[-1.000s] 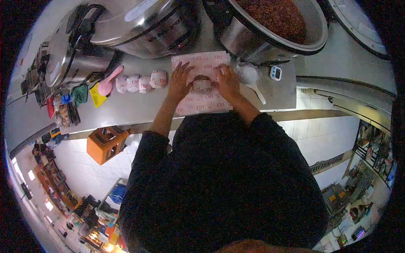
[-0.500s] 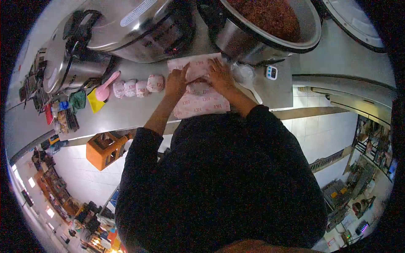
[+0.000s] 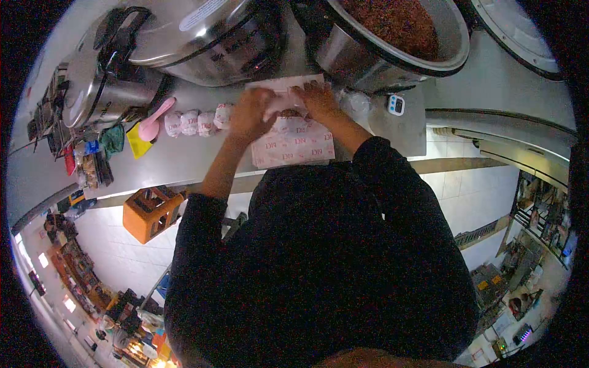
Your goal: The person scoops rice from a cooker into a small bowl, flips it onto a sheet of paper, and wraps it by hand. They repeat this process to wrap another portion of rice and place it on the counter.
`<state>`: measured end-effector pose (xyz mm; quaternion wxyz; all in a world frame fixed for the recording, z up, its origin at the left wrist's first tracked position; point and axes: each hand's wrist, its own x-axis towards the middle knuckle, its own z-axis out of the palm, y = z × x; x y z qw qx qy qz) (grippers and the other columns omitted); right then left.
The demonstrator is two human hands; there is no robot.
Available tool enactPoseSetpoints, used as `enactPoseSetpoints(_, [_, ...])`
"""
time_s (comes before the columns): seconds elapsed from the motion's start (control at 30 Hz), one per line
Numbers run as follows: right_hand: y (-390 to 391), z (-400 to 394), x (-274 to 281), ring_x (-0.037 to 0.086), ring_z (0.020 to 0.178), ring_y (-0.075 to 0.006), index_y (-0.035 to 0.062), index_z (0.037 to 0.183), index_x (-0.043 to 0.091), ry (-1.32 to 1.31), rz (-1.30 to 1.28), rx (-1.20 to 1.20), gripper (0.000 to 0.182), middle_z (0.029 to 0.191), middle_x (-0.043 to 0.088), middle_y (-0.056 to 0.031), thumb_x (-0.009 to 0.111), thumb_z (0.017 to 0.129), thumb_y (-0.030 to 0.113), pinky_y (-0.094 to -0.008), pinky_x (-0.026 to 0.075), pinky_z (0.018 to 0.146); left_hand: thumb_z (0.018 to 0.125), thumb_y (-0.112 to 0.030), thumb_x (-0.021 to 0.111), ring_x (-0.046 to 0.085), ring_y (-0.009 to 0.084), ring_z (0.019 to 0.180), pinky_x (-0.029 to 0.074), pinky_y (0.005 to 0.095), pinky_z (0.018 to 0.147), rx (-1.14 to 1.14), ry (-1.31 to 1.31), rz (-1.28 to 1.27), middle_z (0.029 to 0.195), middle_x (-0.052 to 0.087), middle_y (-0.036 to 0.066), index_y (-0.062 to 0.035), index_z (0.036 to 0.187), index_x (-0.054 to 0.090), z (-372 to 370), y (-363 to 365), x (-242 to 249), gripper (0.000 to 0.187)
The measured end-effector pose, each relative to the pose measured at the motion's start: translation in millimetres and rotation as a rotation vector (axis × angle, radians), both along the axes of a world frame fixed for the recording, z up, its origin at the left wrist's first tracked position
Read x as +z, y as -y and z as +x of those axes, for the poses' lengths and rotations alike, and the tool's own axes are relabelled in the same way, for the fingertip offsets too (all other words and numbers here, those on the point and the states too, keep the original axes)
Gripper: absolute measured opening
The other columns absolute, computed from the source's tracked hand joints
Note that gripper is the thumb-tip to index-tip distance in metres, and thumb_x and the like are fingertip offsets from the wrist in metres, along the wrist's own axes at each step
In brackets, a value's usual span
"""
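Note:
White wrapping paper with red print [image 3: 293, 147] lies on the counter in front of me, its far part folded over toward me. A bit of brown food [image 3: 288, 113] shows at the fold between my hands. My left hand [image 3: 253, 113] is at the paper's left side, fingers curled inward but smeared by motion. On the other side, my right hand [image 3: 318, 101] grips the folded paper with bent fingers. Left of the paper stands a row of several small paper-wrapped parcels [image 3: 189, 122], the nearest partly behind my left hand.
A large open pot of brown grainy food [image 3: 392, 27] stands at the back right, a lidded steel cooker [image 3: 215, 61] at the back left. A pink rice paddle [image 3: 149, 129] lies left. Clear plastic [image 3: 356, 107] and a white timer [image 3: 396, 105] lie right. An orange crate [image 3: 150, 214] stands below.
My left hand has shifted slightly left and turned over the paper's side. My right hand has pulled its fingers in at the fold. The row of parcels is unchanged.

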<state>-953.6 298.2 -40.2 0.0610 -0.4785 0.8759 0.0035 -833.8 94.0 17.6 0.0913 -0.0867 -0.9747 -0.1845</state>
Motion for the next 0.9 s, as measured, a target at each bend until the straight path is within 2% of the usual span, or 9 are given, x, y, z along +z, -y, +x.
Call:
enactPoseSetpoints(0.07, [-2.6, 1.2, -10.3, 0.053, 0.117, -0.0323, 0.0187, 0.134, 0.052, -0.006, -0.098, -0.009, 0.054, 0.122, 0.058, -0.0094, 0.067, 0.083, 0.029, -0.0558, 0.043, 0.091, 0.077, -0.022, 0.075, 0.055, 0.0373, 0.110, 0.050, 0.0466, 0.089, -0.055, 0.056, 0.054, 0.120, 0.059, 0.011, -0.0177, 0.112, 0.065, 39.4, -24.2, -25.8, 0.036])
enactPoseSetpoints(0.13, [-4.7, 1.7, -11.1, 0.054, 0.116, -0.0315, 0.0163, 0.130, 0.054, 0.018, -0.220, -0.009, 0.042, 0.121, 0.058, -0.0091, 0.058, 0.089, 0.027, -0.0569, 0.042, 0.094, 0.082, -0.023, 0.072, 0.054, 0.0353, 0.116, 0.051, 0.0441, 0.092, -0.082, 0.096, 0.016, 0.129, 0.055, 0.012, -0.0145, 0.124, 0.060, 61.8, -47.8, -24.7, 0.045])
enactPoseSetpoints(0.23, [-9.1, 1.6, -7.5, 0.056, 0.112, -0.0284, 0.0143, 0.127, 0.055, -0.032, -0.368, 0.168, 0.039, 0.119, 0.057, -0.0077, 0.056, 0.090, 0.024, -0.0544, 0.041, 0.098, 0.084, -0.024, 0.071, 0.052, 0.0346, 0.120, 0.049, 0.0440, 0.097, 0.013, 0.097, 0.055, 0.133, 0.053, 0.014, -0.0121, 0.131, 0.054, 73.8, -63.3, -26.5, 0.051])
enactPoseSetpoints(0.33, [-26.0, 10.6, 20.7, 0.057, 0.111, -0.0249, 0.0131, 0.120, 0.058, -0.075, -0.436, 0.329, 0.033, 0.116, 0.058, -0.0057, 0.056, 0.089, 0.022, -0.0529, 0.039, 0.101, 0.084, -0.024, 0.070, 0.052, 0.0352, 0.121, 0.048, 0.0438, 0.099, 0.059, 0.101, 0.093, 0.133, 0.053, 0.013, -0.0117, 0.131, 0.054, 75.2, -68.7, -30.5, 0.051])
enactPoseSetpoints(0.47, [-43.7, 32.4, 19.8, 0.056, 0.113, -0.0251, 0.0148, 0.114, 0.066, 0.033, -0.296, 0.433, 0.030, 0.119, 0.062, -0.0040, 0.058, 0.087, 0.026, -0.0534, 0.036, 0.105, 0.085, -0.021, 0.070, 0.053, 0.0363, 0.118, 0.047, 0.0440, 0.100, 0.078, 0.062, 0.163, 0.132, 0.053, 0.013, -0.0120, 0.129, 0.055, 75.7, -66.5, -34.5, 0.048])
enactPoseSetpoints(0.57, [-52.6, 55.2, 12.7, 0.057, 0.111, -0.0243, 0.0145, 0.113, 0.066, -0.028, -0.318, 0.376, 0.028, 0.116, 0.062, -0.0030, 0.059, 0.087, 0.024, -0.0536, 0.037, 0.102, 0.080, -0.019, 0.072, 0.050, 0.0296, 0.123, 0.044, 0.0497, 0.097, 0.032, -0.032, 0.098, 0.137, 0.049, 0.004, -0.0221, 0.132, 0.054, 83.0, -52.8, -52.2, 0.055])
enactPoseSetpoints(0.7, [-52.9, 64.9, 17.7, 0.056, 0.112, -0.0230, 0.0130, 0.107, 0.066, -0.068, -0.439, 0.336, 0.024, 0.111, 0.062, -0.0034, 0.062, 0.084, 0.018, -0.0514, 0.040, 0.098, 0.082, -0.019, 0.067, 0.050, 0.0258, 0.123, 0.036, 0.0577, 0.099, 0.060, -0.199, -0.282, 0.135, 0.051, -0.003, -0.0310, 0.128, 0.057, 75.1, -37.3, -35.9, 0.048])
enactPoseSetpoints(0.77, [-51.8, 68.6, 22.3, 0.055, 0.113, -0.0230, 0.0129, 0.107, 0.066, -0.086, -0.458, 0.335, 0.024, 0.112, 0.062, -0.0035, 0.062, 0.083, 0.017, -0.0510, 0.040, 0.099, 0.083, -0.019, 0.065, 0.050, 0.0234, 0.123, 0.033, 0.0610, 0.099, 0.037, -0.177, -0.463, 0.132, 0.053, -0.006, -0.0337, 0.125, 0.059, 39.4, -35.3, 11.1, 0.045])
enactPoseSetpoints(0.9, [-52.6, 68.3, 13.1, 0.056, 0.113, -0.0236, 0.0118, 0.107, 0.065, -0.044, -0.413, 0.335, 0.025, 0.112, 0.061, -0.0047, 0.063, 0.083, 0.015, -0.0485, 0.039, 0.102, 0.079, -0.017, 0.064, 0.050, 0.0242, 0.119, 0.037, 0.0516, 0.104, -0.248, -0.089, -0.271, 0.116, 0.059, -0.005, -0.0273, 0.111, 0.067, 27.4, 19.2, -36.7, 0.034])
